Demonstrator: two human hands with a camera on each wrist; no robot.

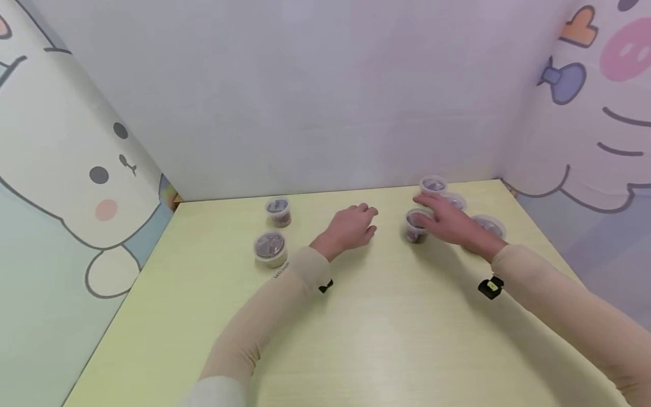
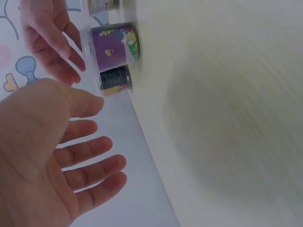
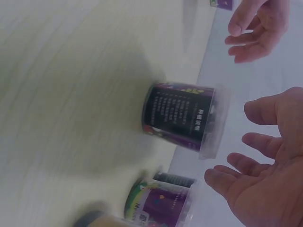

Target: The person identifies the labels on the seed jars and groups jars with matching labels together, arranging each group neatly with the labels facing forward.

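Note:
My right hand point(image 1: 447, 221) is just above a small clear-lidded tub point(image 1: 416, 234) on the right of the table. In the right wrist view, this tub point(image 3: 177, 116) stands upright with a dark, purple-edged printed label, and a gap shows between its lid and my loosely spread fingers. My left hand point(image 1: 351, 229) hovers near the middle of the table with nothing in it. Its fingers point(image 2: 94, 177) are spread and slightly bent in the left wrist view.
Three more lidded tubs, including one at the back point(image 1: 433, 184) and a wider one point(image 1: 488, 226), cluster around my right hand. On the left stand two others, a small tub point(image 1: 278, 212) and a beige-sided tub point(image 1: 270, 249). A pale wall point(image 1: 325, 113) rises behind the yellow table point(image 1: 371, 339).

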